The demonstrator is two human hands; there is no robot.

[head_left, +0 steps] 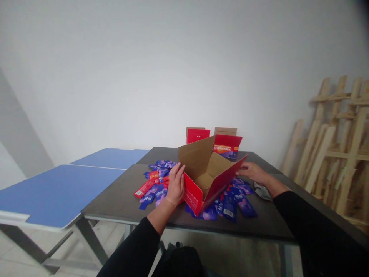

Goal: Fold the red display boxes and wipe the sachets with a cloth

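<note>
An open cardboard box [206, 175], red outside and bare brown inside, tilts over the dark table with a corner pointing toward me. My left hand [176, 184] grips its left side, fingers on the upper edge. At the opposite side, my right hand [252, 172] pinches the edge of a red panel; its thumb and fingertips are partly hidden. Under and around the box lie purple sachets [230, 206], several of them to the right and more in a pile at left. Among the left pile is a red sachet [146, 187].
Two more red boxes stand at the back: one at left [198, 135], the other with its flap up [227, 145]. A crumpled grey item [262, 191] lies by my right wrist. A blue-topped table [57, 196] adjoins at left. Wooden frames [343, 146] lean at right.
</note>
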